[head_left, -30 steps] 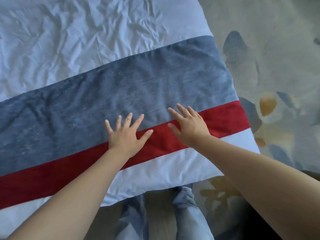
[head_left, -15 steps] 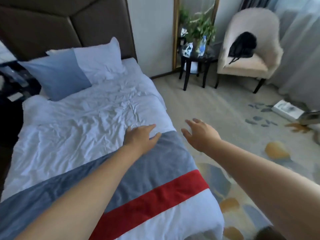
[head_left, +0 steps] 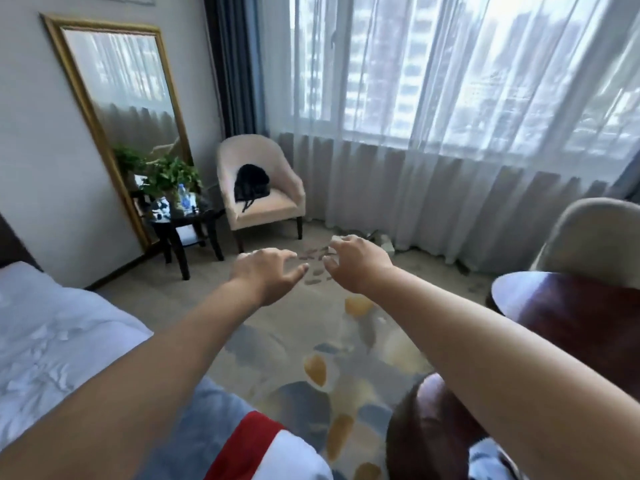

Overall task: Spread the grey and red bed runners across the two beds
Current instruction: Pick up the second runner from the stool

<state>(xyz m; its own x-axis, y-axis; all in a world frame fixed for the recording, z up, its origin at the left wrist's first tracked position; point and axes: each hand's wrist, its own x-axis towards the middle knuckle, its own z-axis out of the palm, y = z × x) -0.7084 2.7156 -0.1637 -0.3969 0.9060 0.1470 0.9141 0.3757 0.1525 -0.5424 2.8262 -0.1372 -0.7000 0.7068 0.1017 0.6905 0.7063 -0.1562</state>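
Both arms reach forward into open air above the carpet [head_left: 284,337]. The left hand [head_left: 266,273] is empty, fingers loosely curled and spread, touching nothing. The right hand [head_left: 356,263] just beside it is likewise empty, fingers hooked downward in a loose claw, grasping nothing.

The carpet is beige with scattered blue, grey and ochre blotches, and it serves as the reference for the rest. At its near left edge lies the bed [head_left: 45,341] with a rumpled white cover. The bed runner [head_left: 214,427] crosses the bed's foot, its grey band and red stripe partly hidden under the left forearm, the corner hanging at the carpet side.

At the carpet's far left stands a small dark side table [head_left: 183,223] carrying a leafy plant [head_left: 169,174] and a water bottle [head_left: 183,197]. Behind it a gold-framed mirror [head_left: 114,109] leans on the wall. Just right of the table is a cream armchair [head_left: 263,188] with a black bag [head_left: 252,183] on its seat.

Along the carpet's far side hang sheer white curtains [head_left: 433,133] over a bright window. At the carpet's right edge sits a round dark wooden table [head_left: 568,306] with a pale chair [head_left: 595,233] beyond it.
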